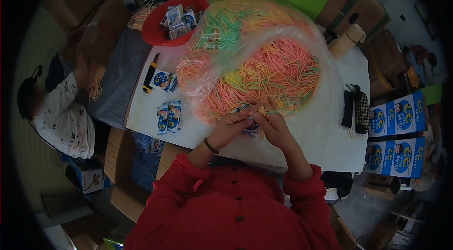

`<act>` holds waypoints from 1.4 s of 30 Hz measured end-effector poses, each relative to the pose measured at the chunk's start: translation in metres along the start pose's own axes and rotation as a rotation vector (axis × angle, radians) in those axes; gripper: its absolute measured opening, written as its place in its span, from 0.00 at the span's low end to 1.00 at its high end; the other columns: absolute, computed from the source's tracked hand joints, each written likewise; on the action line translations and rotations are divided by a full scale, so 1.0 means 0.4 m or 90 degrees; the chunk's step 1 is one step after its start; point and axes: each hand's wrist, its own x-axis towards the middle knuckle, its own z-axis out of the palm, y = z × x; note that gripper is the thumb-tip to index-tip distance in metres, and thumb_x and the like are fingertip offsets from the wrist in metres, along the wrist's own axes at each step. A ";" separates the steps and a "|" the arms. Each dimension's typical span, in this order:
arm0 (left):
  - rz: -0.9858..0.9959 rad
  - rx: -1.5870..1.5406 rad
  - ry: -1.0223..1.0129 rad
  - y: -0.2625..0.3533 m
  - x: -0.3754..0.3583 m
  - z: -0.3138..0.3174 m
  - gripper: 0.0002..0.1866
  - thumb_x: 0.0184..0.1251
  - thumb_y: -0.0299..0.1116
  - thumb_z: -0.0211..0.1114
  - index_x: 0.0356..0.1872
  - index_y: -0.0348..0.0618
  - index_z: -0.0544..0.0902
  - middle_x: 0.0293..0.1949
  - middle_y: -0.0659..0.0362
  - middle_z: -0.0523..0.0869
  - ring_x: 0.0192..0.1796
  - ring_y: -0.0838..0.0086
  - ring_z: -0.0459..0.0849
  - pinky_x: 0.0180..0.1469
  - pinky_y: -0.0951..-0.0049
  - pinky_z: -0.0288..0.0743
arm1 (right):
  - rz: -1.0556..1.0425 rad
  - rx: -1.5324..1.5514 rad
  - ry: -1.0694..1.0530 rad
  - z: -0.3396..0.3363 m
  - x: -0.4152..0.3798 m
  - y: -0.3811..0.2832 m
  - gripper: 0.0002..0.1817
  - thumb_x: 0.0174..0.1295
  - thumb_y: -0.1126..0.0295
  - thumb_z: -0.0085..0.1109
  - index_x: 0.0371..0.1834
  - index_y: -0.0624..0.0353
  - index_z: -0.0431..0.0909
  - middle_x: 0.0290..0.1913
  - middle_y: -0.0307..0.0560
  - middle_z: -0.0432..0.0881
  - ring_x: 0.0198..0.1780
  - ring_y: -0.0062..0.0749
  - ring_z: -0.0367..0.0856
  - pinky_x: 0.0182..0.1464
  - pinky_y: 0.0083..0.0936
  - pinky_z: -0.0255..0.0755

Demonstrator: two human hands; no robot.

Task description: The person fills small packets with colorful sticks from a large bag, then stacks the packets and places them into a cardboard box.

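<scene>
My left hand (230, 128) and my right hand (271, 125) meet at the near edge of a large clear plastic bag (332, 89). In the bag lie many thin pink, yellow and green sticks (283, 63). The fingers of my right hand are closed round a small bundle of pale sticks (263, 111). My left fingers are pinched beside it, close to a blue and white packet (251, 127); what they hold is too small to make out.
A red bowl (153, 26) with packets stands at the back left. Nearby lie a yellow-black cutter (151, 73) and printed packets (169, 118). A tumbler (348, 41) and a checkered pouch (362, 112) are at right. Another person (66, 113) sits at left.
</scene>
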 end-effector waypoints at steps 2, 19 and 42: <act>0.020 0.009 -0.011 0.004 0.013 0.002 0.17 0.73 0.24 0.55 0.61 0.38 0.77 0.55 0.64 0.81 0.56 0.80 0.77 0.57 0.78 0.73 | 0.045 0.010 -0.032 -0.004 0.008 0.004 0.12 0.70 0.70 0.49 0.54 0.58 0.73 0.56 0.40 0.78 0.64 0.39 0.73 0.76 0.44 0.30; 0.093 -0.076 0.018 0.045 0.110 0.027 0.18 0.66 0.24 0.64 0.56 0.41 0.74 0.47 0.63 0.83 0.46 0.82 0.82 0.46 0.78 0.79 | 0.139 0.222 0.321 -0.129 0.030 0.062 0.13 0.73 0.70 0.47 0.57 0.62 0.72 0.53 0.43 0.79 0.56 0.25 0.75 0.60 0.24 0.66; 0.138 -0.113 0.170 0.083 -0.090 -0.008 0.13 0.70 0.22 0.60 0.54 0.42 0.76 0.41 0.61 0.84 0.43 0.78 0.84 0.47 0.76 0.80 | -0.154 -0.207 0.013 -0.056 0.058 -0.132 0.17 0.60 0.71 0.59 0.54 0.58 0.76 0.46 0.44 0.83 0.53 0.40 0.77 0.55 0.36 0.70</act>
